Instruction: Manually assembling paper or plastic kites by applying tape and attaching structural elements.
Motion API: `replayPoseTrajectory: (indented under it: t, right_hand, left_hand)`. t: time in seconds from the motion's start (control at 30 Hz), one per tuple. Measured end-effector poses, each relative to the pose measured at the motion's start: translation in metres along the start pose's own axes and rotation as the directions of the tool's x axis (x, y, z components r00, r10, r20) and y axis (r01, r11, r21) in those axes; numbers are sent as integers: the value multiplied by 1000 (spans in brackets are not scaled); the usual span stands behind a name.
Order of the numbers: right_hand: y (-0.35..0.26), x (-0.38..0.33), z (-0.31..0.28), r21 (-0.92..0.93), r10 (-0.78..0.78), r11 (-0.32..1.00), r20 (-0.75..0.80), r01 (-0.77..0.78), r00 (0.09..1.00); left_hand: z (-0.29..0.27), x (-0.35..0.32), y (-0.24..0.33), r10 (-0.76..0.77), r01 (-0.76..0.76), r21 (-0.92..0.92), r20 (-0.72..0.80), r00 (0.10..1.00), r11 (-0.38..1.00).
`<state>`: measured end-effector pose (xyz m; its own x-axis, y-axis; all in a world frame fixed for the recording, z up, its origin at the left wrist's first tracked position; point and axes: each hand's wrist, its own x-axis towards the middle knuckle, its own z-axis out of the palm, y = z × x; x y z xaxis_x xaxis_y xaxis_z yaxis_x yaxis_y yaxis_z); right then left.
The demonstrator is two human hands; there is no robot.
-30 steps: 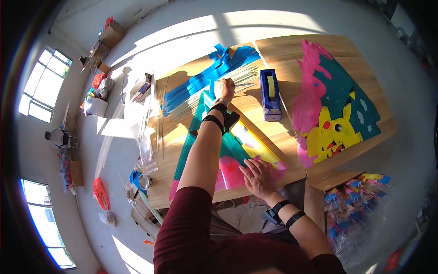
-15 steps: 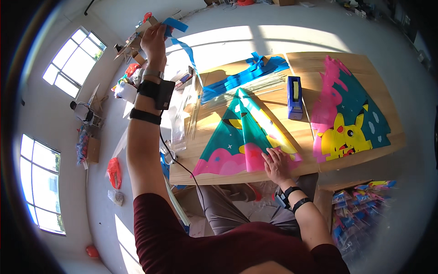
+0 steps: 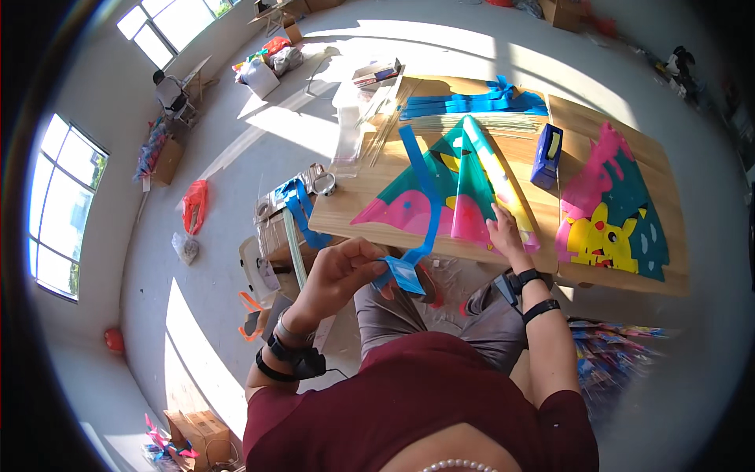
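My left hand (image 3: 346,274) pinches a shiny blue ribbon (image 3: 431,197) in front of the table's near edge. From my fingers, the strip rises and crosses a triangular green, pink and yellow kite (image 3: 409,189). That kite lies partly folded, its point facing away from me. My right hand (image 3: 507,234) rests on its lower right part, fingers stretched out and holding nothing. Further right lies a second kite (image 3: 602,216) with a yellow cartoon figure. Between the two stands a blue tape dispenser (image 3: 546,157).
Blue ribbons (image 3: 464,105) lie in a bundle along the far side of the wooden table (image 3: 578,118), beside thin sticks (image 3: 491,124). Left of the table are a tape roll (image 3: 324,184) and more hanging blue ribbon (image 3: 301,211). Colourful packages (image 3: 609,358) sit below at right.
My left hand has come down from high at the far left to the near side of the table, bringing the blue ribbon along. My right hand remains on the kite. The view has shifted.
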<state>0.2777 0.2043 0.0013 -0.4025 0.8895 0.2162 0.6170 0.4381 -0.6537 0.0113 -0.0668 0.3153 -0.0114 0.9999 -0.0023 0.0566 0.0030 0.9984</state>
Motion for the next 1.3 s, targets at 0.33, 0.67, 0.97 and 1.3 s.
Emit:
replayPoseTrajectory:
  t: [0.33,0.67,0.97,1.3]
  right_hand:
    - [-222,-38,-131,664,-149,744,66,68,987]
    - [-183,-82,-115,736,107,618,269,-276,957]
    - [-150,-85,-87,667,389,679,30,-308,921]
    - [-166,-91,-79,550,465,778,-181,-303,867]
  left_hand:
    - [44,28,-44,-235,283,-593,159,959,754]
    - [100,77,-134,-208,262,-459,166,964,849]
    - [120,77,-173,-270,325,-514,181,946,794]
    - [119,88,-161,415,-317,668,14,910,673]
